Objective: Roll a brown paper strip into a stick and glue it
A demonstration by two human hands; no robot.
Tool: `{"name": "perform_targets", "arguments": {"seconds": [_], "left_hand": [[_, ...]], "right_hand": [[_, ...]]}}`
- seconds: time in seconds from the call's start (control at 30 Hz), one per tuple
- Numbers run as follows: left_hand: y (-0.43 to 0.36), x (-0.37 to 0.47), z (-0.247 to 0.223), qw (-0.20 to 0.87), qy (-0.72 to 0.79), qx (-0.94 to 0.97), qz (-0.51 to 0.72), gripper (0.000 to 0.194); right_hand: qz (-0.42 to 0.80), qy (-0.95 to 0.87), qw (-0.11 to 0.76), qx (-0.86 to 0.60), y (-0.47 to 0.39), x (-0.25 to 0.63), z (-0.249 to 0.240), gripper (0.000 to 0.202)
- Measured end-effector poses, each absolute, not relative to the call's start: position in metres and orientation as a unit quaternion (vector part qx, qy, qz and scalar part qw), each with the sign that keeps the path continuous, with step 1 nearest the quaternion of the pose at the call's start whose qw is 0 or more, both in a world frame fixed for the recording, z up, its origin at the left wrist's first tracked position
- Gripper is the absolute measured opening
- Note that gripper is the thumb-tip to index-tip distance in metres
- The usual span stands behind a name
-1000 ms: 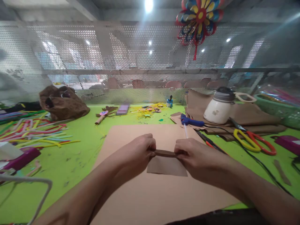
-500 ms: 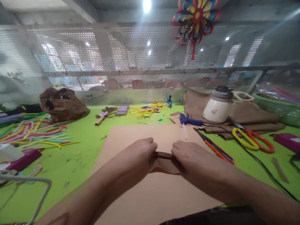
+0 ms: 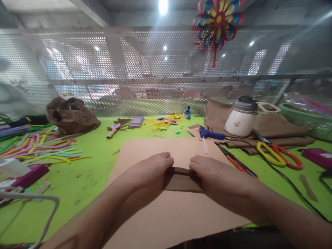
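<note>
Brown paper [image 3: 183,185] has flattened along its near edge; lies between side edges of tan board [image 3: 155,221]. Left hand [image 3: 155,169] and right hand [image 3: 207,173], fingers bunched, pinch its folded far edge; uneven pressure could skew the fold.

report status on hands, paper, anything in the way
Left hand and right hand both holding brown paper. Paper over large tan sheet, far edge looks folded or rolled. Glue gun beyond right hand, not touching it.
</note>
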State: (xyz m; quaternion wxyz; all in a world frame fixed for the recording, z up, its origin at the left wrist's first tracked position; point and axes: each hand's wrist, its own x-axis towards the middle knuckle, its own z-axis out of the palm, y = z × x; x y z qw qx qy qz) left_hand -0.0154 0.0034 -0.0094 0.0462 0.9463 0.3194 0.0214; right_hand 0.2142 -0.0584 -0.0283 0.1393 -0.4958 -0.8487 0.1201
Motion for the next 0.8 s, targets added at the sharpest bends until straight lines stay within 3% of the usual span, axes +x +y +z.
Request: {"name": "perform_targets", "arguments": {"seconds": [0.3, 0.43, 0.6, 0.8], "left_hand": [[0.010, -0.020, -0.007, 0.128, 0.331, 0.934, 0.035, 0.023], [0.015, -0.019, 0.011, 0.180, 0.384, 0.895, 0.137, 0.042], [0.026, -0.019, 0.016, 0.303, 0.445, 0.809, 0.238, 0.032], [0.023, -0.019, 0.006, 0.402, 0.388, 0.824, 0.089, 0.038]], "right_hand": [[0.099, -0.846, 0.140, -0.505, -0.057, 0.217, -0.028, 0.013], [0.084, -0.850, 0.170, -0.491, -0.046, 0.216, -0.030, 0.014], [0.039, -0.874, 0.210, -0.437, -0.038, 0.208, -0.037, 0.015], [-0.019, -0.877, 0.291, -0.381, -0.041, 0.201, -0.050, 0.015]]}}
